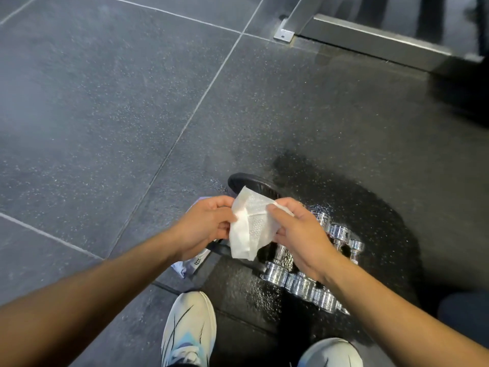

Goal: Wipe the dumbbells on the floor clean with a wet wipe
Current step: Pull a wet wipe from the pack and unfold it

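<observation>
Both of your hands are closed on one wet wipe (pixel 248 223), held up above the floor at about the middle of the view. Your left hand (pixel 205 223) pinches its left edge between thumb and curled fingers, and your right hand (pixel 296 234) pinches the right edge with the thumb laid on top. Between them the wipe is a white, part-folded sheet, thin and dimpled with a fine embossed pattern, with a thicker doubled strip down its left side and a loose corner hanging toward six o'clock. Directly under your right hand, spreading toward four o'clock, the dumbbells (pixel 304 282) lie packed together on the floor: small chrome pieces with round, ribbed heads and narrow waisted handles, bright and mirror-like. How many there are you cannot tell, since your wrist covers part of the cluster. They sit on a darker, glossy patch of the speckled rubber floor tiles (pixel 92 115), which are matte grey elsewhere and split by pale seams. A black round weight plate (pixel 243 181) with a raised rim lies flat at twelve o'clock from the wipe, partly behind it. Under your left hand a pale, glossy wipe packet (pixel 193 263) shows. Your white sneakers (pixel 188 329) with dark streaks stand at six o'clock. A brushed metal frame (pixel 370 38) with a bolted foot plate runs across at one o'clock.
</observation>
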The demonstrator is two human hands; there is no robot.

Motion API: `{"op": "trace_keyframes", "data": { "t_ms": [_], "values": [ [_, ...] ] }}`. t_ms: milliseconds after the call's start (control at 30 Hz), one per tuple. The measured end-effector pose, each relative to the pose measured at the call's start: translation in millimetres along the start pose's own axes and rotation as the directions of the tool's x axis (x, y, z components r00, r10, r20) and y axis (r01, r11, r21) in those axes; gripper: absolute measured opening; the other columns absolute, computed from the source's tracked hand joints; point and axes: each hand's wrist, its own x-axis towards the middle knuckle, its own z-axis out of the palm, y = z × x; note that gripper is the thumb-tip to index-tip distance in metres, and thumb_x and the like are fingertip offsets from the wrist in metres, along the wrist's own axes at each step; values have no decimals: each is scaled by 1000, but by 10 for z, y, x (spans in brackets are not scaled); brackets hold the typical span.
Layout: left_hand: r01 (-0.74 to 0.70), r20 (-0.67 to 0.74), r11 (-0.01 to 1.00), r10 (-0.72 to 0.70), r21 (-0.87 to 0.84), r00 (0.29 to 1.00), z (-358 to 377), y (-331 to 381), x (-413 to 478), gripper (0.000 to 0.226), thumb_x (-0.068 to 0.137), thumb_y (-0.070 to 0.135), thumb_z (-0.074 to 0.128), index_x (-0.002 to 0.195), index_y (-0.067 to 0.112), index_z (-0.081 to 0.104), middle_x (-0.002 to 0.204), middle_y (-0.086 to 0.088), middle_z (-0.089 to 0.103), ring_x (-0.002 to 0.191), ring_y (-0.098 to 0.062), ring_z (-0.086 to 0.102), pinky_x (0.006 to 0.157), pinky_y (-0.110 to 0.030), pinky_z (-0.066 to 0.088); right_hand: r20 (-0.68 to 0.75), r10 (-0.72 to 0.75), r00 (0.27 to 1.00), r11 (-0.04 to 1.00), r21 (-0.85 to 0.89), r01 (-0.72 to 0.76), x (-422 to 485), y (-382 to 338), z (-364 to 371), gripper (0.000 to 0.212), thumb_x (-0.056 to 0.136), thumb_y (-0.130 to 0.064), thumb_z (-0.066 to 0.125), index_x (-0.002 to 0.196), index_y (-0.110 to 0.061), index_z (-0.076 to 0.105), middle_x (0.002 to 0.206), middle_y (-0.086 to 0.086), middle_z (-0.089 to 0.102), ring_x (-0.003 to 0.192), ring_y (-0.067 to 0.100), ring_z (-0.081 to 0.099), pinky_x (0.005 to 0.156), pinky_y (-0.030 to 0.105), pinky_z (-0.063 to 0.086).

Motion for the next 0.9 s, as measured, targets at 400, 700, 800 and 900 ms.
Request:
{"op": "trace_keyframes", "data": {
  "t_ms": [400, 700, 800, 900],
  "values": [
    [-20, -285, 999, 28, 32, 958, -73, -5, 273, 18, 101, 18, 62, 98, 0, 65, 81, -13, 70, 71, -24, 66, 70, -41, 58, -267, -133, 955, 985, -143, 97, 263, 426, 359, 11, 105, -36, 48, 103, -32, 58, 93, 4, 67, 81, 20, 60, 74, 40, 51],
    [82, -179, 997, -82, -6, 980, -324, 59, 418, 11, 100, 12, 62, 104, 2, 64, 96, -19, 72, 83, -27, 73, 83, -44, 63, -369, -160, 915, 968, -240, 72, 309, 500, 60, 17, 110, -34, 39, 103, -30, 54, 103, -9, 63, 94, 1, 59, 75, 17, 43],
    [89, -120, 988, -104, -126, 987, -245, 46, 428, 16, 104, 12, 55, 115, 1, 59, 107, -21, 72, 94, -33, 72, 94, -56, 54, -375, -167, 912, 969, -234, 82, 315, 532, 43, 19, 110, -35, 39, 101, -30, 54, 99, -10, 62, 89, 2, 59, 78, 20, 45],
    [60, -205, 998, -65, -31, 977, -132, 29, 473, 10, 106, 19, 52, 110, 10, 55, 107, -17, 68, 85, -26, 67, 70, -44, 58, -403, -144, 904, 977, -205, 64, 367, 593, 26, 16, 109, -38, 39, 104, -40, 53, 107, -11, 66, 98, 4, 63, 89, 26, 49]
  ]
}}
